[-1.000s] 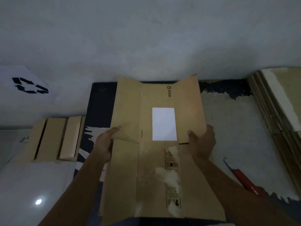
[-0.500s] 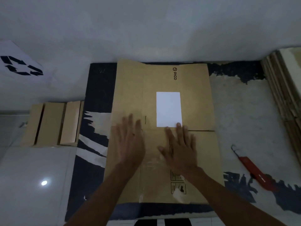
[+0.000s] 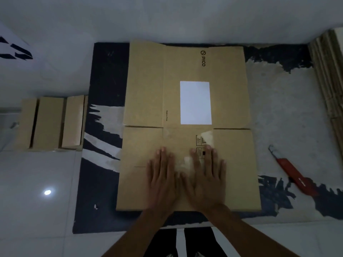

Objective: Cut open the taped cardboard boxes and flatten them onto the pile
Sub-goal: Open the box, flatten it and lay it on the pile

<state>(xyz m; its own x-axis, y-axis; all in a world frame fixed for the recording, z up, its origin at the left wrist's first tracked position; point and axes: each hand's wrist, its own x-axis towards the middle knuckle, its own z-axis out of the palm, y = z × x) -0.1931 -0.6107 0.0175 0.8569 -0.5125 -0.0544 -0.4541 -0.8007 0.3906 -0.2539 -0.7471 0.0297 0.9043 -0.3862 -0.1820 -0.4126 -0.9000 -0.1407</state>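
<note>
The flattened box (image 3: pixel 187 127) lies on the dark mat (image 3: pixel 107 75), near its far edge. Left hand (image 3: pixel 163 179) and right hand (image 3: pixel 206 179) press it — fingers straight, holding nothing. Flattening looks done; next likely needs the red cutter (image 3: pixel 297 179) and the upright boxes (image 3: pixel 50 123) beside the mat's left edge.

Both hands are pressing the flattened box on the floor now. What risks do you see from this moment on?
1. The red cutter lies on the floor just right of the flattened box; a hand or knee moving sideways might hit it.
2. The left hand and right hand press only the near half, so the far flaps may spring up.
3. The three boxes to the left look unopened; reaching for them means leaning across.
</note>
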